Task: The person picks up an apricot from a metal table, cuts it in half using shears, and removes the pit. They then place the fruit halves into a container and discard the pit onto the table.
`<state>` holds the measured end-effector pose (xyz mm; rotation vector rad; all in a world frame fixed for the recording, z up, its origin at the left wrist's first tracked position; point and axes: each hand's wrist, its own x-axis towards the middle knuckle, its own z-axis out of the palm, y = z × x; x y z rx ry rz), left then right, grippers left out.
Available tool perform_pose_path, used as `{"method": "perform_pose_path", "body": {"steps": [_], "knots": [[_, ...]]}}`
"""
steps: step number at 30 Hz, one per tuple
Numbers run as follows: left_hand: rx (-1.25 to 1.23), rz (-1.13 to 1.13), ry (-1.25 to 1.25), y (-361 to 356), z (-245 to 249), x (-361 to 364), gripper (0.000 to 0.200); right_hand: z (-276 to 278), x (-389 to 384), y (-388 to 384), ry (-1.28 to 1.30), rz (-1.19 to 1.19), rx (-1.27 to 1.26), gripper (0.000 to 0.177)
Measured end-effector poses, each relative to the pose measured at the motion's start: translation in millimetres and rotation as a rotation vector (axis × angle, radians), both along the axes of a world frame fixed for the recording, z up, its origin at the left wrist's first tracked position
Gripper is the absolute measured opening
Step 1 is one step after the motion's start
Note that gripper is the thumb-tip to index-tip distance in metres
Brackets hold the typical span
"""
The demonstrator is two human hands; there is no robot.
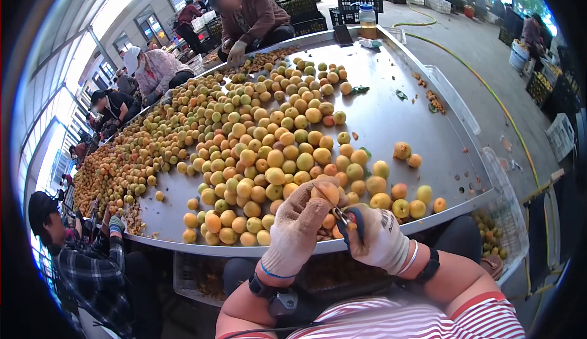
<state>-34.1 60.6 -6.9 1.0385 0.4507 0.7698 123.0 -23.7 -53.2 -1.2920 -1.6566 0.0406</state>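
Observation:
Both my hands wear white knitted gloves and meet over the near edge of a metal table [428, 131]. Between the thumb and fingers of my left hand [296, 226] is an orange-yellow fruit [327, 191]. My right hand [376, 235] grips pliers [342, 218] with dark blue handles, their metal jaws at the lower side of that fruit. Many yellow, orange and greenish fruits [244, 155] lie spread over the table, several of them right beside my hands.
Co-workers sit along the table's far and left sides, one in plaid [92, 278] at lower left. A bottle [367, 22] stands at the far corner. Clear crates [510, 216] with fruits are at the right, below the table. A yellow hose [483, 85] crosses the floor.

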Motion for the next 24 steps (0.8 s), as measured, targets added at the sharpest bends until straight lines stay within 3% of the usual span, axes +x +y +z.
{"method": "perform_pose_path", "body": {"steps": [6,9,11,16,18,19,20,22,23,24], "knots": [[0.211,0.140,0.076,-8,13,7,0.050,-6,2,2,0.000,-0.011,-0.039,0.025],[0.203,0.112,0.049,1,4,2,0.047,-4,0,3,-0.016,-0.013,-0.035,0.025],[0.174,0.207,-0.065,8,-1,0,0.061,-2,-1,3,-0.071,-0.014,-0.018,0.024],[0.298,0.325,-0.140,17,3,-10,0.054,-2,1,5,-0.082,0.027,-0.132,0.015],[0.533,0.435,0.112,15,9,-14,0.045,-5,0,4,0.068,-0.072,-0.273,0.014],[0.497,0.402,0.160,10,18,-13,0.051,-14,1,9,0.379,-0.020,-0.297,0.016],[0.718,0.342,0.283,13,21,-15,0.055,-10,3,12,0.905,0.161,-0.478,0.018],[1.071,0.311,0.455,5,30,-11,0.059,22,15,8,1.262,0.333,-0.663,0.024],[1.083,0.273,0.509,1,30,-7,0.060,23,16,8,0.947,0.376,-0.523,0.033],[1.092,0.228,0.560,-4,28,-3,0.061,39,15,4,1.309,0.376,-0.661,0.036]]}}
